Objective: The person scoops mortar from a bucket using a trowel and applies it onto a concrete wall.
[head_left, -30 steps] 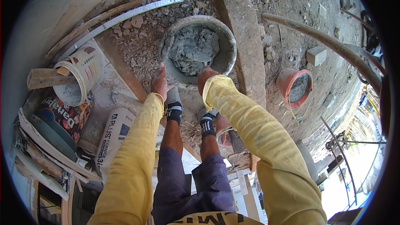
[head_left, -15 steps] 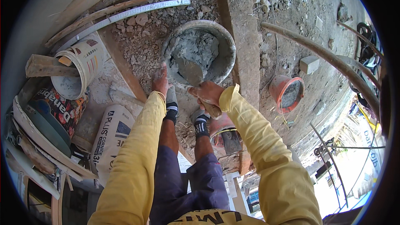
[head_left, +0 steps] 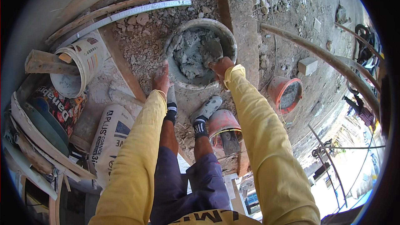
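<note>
Mortar: wet grey lumpy heap (head_left: 189,56) inside wide round grey tub (head_left: 228,46), far centre, just beyond the feet.
Right hand (head_left: 221,67): at near-right rim, fingers curled closed, apparently round the handle of a flat grey metal trowel (head_left: 215,50); handle mostly hidden.
Trowel blade: against right side of mortar.
Left hand (head_left: 161,78): at near-left rim, thumb extended up; other fingers mostly hidden, can't tell grip.
Technique: probably best to brace tub firmly left, slide blade low along wall, lift steadily to limit spills.
Left side: cream cylindrical plastic bucket (head_left: 91,57), tipped over.
Right side: orange-red round bucket (head_left: 273,86), grey contents.
</note>
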Demonstrator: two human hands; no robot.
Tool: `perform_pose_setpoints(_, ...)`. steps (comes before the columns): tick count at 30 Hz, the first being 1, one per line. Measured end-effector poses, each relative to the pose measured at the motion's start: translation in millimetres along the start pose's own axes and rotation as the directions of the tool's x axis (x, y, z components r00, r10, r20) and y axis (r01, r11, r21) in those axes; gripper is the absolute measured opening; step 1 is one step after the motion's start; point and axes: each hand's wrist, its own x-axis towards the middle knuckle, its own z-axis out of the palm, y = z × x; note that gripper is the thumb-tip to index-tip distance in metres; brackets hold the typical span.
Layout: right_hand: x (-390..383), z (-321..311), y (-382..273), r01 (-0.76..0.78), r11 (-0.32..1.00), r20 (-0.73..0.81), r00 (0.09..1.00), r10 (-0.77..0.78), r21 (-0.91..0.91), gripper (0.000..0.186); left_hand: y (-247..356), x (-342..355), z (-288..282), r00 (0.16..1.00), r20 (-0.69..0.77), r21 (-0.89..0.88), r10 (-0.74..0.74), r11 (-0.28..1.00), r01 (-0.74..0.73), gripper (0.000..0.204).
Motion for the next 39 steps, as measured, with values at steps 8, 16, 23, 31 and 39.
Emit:
perform_pose_setpoints(8, -35, -3, -22, -0.189, 0.971, -0.244, 0.958, 0.150, -0.145, 0.035, 2, -3, -13, 0.999, 0.005, 0.030, 0.044, 0.999, -0.044, 0.085)
perform_pose_setpoints(16, -1, -10, 1, 0.414, 0.489, 0.446, 0.893, -0.057, -0.768, 0.022, -1, 2, 10, 0.993, 0.076, -0.062, -0.087, 0.994, 0.091, 0.082)
perform_pose_setpoints(23, -40, 20, -39, -0.218, 0.957, 0.436, 0.893, 0.115, 0.194, 0.022, 6, -1, -10, 0.996, 0.011, -0.022, -0.092, 0.995, 0.093, 0.086)
perform_pose_setpoints(31, -19, 86, -40, -0.582, -0.257, 0.480, 0.798, -0.364, 0.771, 0.014, 10, -2, -17, 0.995, -0.017, 0.042, -0.099, 0.994, 0.100, 0.084)
perform_pose_setpoints(39, 9, 102, -78, -0.591, -0.806, -0.439, 0.713, -0.547, 0.045, 0.023, 0, 10, -26, 0.988, 0.078, 0.013, -0.135, 0.991, 0.134, 0.077)
